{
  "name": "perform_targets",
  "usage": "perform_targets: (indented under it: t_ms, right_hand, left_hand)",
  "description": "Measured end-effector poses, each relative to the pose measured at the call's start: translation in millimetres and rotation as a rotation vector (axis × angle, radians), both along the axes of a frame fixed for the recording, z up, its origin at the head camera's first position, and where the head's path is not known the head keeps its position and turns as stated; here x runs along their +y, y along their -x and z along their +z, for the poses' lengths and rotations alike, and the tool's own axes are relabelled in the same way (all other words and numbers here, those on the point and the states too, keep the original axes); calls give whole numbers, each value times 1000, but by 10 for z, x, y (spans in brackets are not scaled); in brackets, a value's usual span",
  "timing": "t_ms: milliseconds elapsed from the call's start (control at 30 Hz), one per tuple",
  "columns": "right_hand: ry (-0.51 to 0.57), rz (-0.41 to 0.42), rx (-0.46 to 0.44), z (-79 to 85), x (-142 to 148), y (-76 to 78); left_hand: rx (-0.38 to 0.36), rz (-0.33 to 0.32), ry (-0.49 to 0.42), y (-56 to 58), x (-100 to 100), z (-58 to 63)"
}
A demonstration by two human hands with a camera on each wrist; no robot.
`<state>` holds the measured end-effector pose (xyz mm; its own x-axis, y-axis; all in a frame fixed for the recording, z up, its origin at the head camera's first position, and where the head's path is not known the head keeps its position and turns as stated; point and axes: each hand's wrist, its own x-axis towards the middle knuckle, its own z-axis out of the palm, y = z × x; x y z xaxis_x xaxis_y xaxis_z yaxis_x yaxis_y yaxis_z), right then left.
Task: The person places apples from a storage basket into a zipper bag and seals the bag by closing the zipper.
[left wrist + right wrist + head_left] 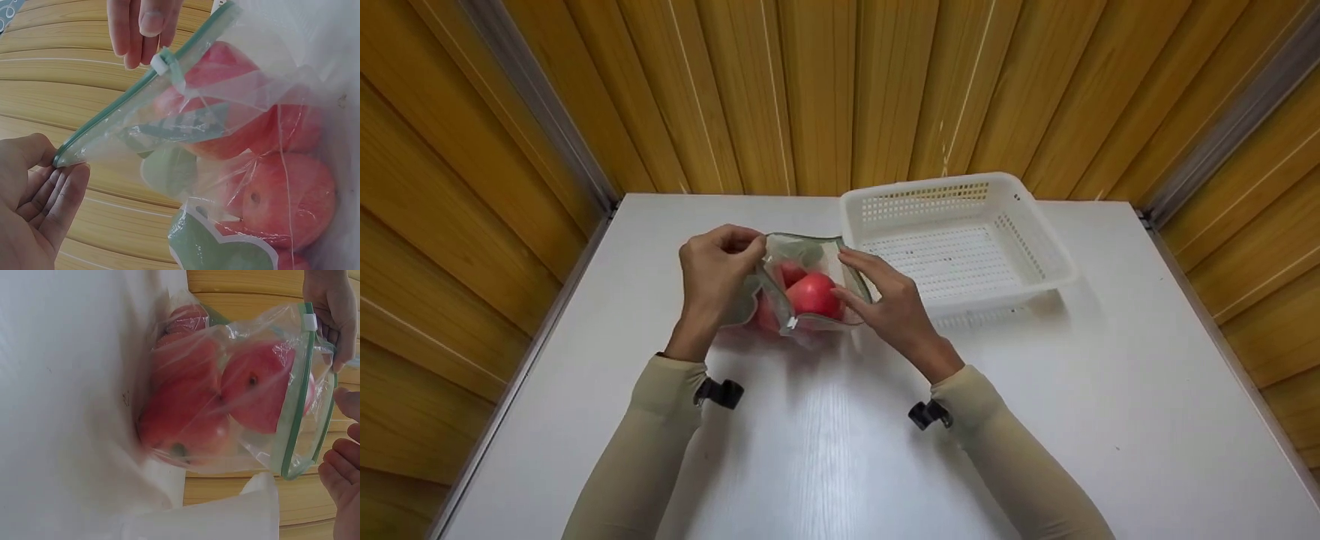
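A clear zip bag (802, 250) with a green zip, a white slider (309, 322) and green leaf-like print stands on the table, its mouth spread apart. Several red apples (188, 419) fill it; one apple (815, 295) shows at the opening in the head view. My left hand (714, 274) pinches the mouth's left end, thumb against fingers, as the left wrist view shows. At the other side, my right hand (896, 307) has its fingers loosely extended along the rim, thumb by the top apple. Whether that thumb touches the apple I cannot tell.
A white perforated plastic basket (1054, 274) stands just right of the bag, towards the back of the white table (825, 450). Yellow wood-look panels (817, 90) enclose the back and both sides.
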<state>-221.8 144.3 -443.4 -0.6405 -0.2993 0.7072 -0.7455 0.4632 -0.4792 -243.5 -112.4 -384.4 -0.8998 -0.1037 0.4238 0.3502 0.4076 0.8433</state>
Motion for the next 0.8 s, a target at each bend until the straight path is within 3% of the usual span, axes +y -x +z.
perform_targets:
  t_ms: [267, 500, 600, 800]
  right_hand:
    - [-47, -28, 2, 133, 128, 287]
    - [-124, 23, -90, 280, 156, 573]
    - [-121, 46, -121, 312, 120, 648]
    - [-96, 6, -139, 343, 57, 707]
  left_hand:
    - [10, -18, 20, -4, -13, -5]
    - [31, -36, 40, -8, -22, -13]
    - [37, -52, 26, -8, -18, -19]
    - [61, -72, -21, -40, 6, -73]
